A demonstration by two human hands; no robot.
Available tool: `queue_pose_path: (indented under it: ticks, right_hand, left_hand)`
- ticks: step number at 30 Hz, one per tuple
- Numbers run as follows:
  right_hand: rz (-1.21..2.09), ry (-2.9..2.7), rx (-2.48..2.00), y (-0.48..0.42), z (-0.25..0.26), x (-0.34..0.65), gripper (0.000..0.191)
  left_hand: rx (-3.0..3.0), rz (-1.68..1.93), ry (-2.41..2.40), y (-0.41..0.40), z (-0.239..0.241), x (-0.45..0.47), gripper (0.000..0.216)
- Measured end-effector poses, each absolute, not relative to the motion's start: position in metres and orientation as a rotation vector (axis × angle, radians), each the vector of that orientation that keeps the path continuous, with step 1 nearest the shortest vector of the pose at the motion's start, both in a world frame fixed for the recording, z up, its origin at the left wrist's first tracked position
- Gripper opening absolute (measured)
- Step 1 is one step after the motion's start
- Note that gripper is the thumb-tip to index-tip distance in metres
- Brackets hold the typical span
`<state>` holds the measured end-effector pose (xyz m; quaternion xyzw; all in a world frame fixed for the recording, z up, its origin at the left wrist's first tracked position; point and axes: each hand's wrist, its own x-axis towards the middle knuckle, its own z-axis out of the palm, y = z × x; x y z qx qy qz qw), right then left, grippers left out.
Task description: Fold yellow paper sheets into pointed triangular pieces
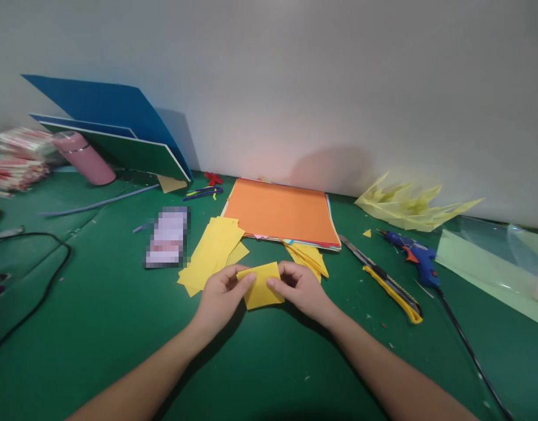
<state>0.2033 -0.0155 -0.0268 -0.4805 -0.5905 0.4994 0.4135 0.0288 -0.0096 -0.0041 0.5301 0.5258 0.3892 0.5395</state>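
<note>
yellow paper point(264, 292) is pinched near its upper corners by the left hand point(220, 295) and the right hand point(306, 290), over the green table point(269, 368); just beyond lie yellow sheets point(214, 248) at left and yellow pieces point(310, 260) at right, then an orange sheet point(278, 210) topping a stack point(330, 246).

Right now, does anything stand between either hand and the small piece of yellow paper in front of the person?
Nothing visible does: the left hand and right hand both hold the yellow paper directly. The orange sheet lies beyond it and the cutter off to the right, neither in between.
</note>
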Motion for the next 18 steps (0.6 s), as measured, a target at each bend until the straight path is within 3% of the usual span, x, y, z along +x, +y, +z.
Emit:
queue_pose_path:
  ticks: [18]
  right_hand:
    - [1.281, -1.385, -1.263, -0.0138, -0.0287, 0.2006, 0.036]
  left_hand:
    - [1.063, 0.825, 1.139, -0.0088, -0.0075, 0.0279, 0.041]
